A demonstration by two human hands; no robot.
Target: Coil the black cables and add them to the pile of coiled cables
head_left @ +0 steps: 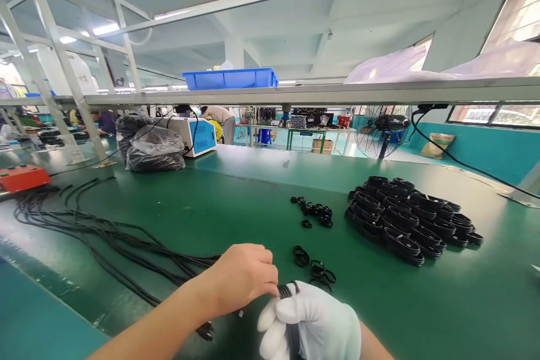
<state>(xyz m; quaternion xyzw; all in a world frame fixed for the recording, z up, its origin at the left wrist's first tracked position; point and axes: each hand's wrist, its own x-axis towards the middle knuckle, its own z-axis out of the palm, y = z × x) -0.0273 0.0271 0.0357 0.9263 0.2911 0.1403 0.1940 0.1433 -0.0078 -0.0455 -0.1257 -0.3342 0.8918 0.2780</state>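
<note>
My right hand (316,318), in a white glove, is closed around a coiled black cable (292,337). Dark loops of that coil come out above the gloved fingers. My bare left hand (244,275) reaches over from the left, its fingers curled and pinched at the top of the coil; the fingertips are partly hidden. Long loose black cables (122,236) run across the table to the left, passing behind my left arm. A plug-like cable end (205,331) lies below my left wrist. Small black rings (301,256) lie just beyond my right hand.
More small black rings (316,210) lie farther back on the green table (236,202). At right is a pile of coiled black cables (405,216). A red box (24,178), bagged goods (154,149) and a blue-white machine (198,135) stand left. Overhead, a shelf (312,93) carries a blue tray (230,79).
</note>
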